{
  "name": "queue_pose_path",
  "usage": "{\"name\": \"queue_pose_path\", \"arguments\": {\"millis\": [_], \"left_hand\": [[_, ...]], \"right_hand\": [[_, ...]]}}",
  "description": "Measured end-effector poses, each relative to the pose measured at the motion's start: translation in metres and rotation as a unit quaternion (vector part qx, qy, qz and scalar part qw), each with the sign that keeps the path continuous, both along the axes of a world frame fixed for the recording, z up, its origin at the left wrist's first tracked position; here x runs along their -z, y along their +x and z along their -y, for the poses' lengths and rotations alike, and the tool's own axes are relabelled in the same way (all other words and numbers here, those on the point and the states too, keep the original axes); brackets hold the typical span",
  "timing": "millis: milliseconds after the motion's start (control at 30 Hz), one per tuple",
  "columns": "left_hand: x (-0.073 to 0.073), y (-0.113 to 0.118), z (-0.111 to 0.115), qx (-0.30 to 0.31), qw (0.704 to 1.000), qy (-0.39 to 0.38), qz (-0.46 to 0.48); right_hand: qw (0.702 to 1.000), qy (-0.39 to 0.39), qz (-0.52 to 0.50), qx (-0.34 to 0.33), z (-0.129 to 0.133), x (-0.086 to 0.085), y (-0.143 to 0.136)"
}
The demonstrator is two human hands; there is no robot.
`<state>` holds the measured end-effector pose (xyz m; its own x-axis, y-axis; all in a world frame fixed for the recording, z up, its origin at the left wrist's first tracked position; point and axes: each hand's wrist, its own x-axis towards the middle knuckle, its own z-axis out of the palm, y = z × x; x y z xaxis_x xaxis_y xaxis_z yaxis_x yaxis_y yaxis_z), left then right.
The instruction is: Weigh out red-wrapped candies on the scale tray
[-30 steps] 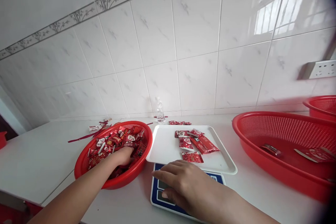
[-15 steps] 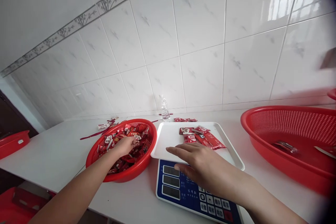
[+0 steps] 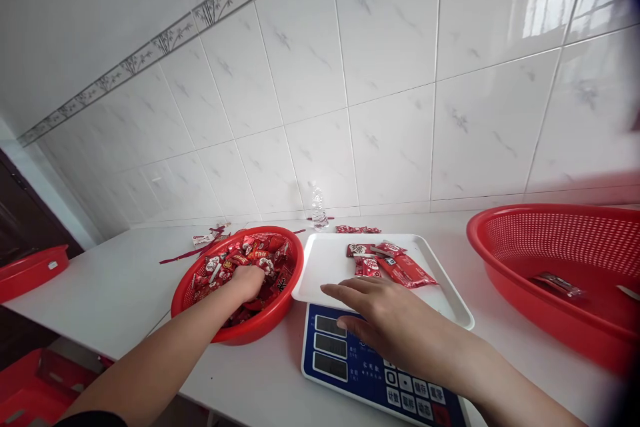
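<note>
My left hand (image 3: pixel 249 281) is down inside a red perforated basket (image 3: pixel 296 273), among many small red-wrapped snack packets (image 3: pixel 235 258). Its fingers are curled downward and their tips are hidden, so what they grip does not show. Over the front of a digital scale (image 3: pixel 330 347), my right hand (image 3: pixel 377 303) hangs open with fingers stretched out and nothing in it. Behind that hand, the scale's white tray (image 3: pixel 320 260) bears several red packets (image 3: pixel 370 267), one larger and flat (image 3: pixel 409 271). The hand hides part of the tray's near edge and the keypad.
Another red basket (image 3: pixel 505 267) stands at the right with a packet (image 3: pixel 557 283) inside. A clear bottle (image 3: pixel 319 207) and a row of red packets (image 3: pixel 358 230) lie near the tiled wall. Red ribbon (image 3: pixel 195 252) is behind the left basket; another red basket (image 3: pixel 35 270) sits far left.
My left hand has sunk deeper among the packets, and its fingertips have gone out of sight. My right hand keeps its place over the scale. The whole view has shifted slightly.
</note>
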<state>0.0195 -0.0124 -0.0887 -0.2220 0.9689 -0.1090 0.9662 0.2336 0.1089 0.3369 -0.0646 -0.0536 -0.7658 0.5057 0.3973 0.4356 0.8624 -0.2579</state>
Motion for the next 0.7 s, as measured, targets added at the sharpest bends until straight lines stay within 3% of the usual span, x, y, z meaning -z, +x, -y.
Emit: {"name": "queue_pose_path", "arguments": {"millis": [133, 267, 433, 500, 700], "left_hand": [[-0.026, -0.009, 0.003, -0.008, 0.999, -0.005, -0.041], [-0.049, -0.007, 0.011, 0.015, 0.999, 0.043, -0.012], [-0.061, 0.042, 0.031, 0.098, 0.985, 0.112, 0.091], [-0.063, 0.071, 0.043, 0.167, 0.942, 0.151, 0.251], [-0.062, 0.135, 0.062, 0.225, 0.834, 0.21, 0.459]], "right_hand": [[1.0, 0.011, 0.007, 0.014, -0.001, -0.001, 0.002], [0.999, 0.022, 0.004, 0.028, -0.005, 0.001, 0.001], [0.995, 0.025, -0.046, 0.08, -0.014, 0.006, -0.003], [0.991, 0.01, -0.087, 0.105, -0.017, 0.006, -0.004], [0.96, -0.137, -0.217, 0.109, -0.02, -0.003, 0.001]]}}
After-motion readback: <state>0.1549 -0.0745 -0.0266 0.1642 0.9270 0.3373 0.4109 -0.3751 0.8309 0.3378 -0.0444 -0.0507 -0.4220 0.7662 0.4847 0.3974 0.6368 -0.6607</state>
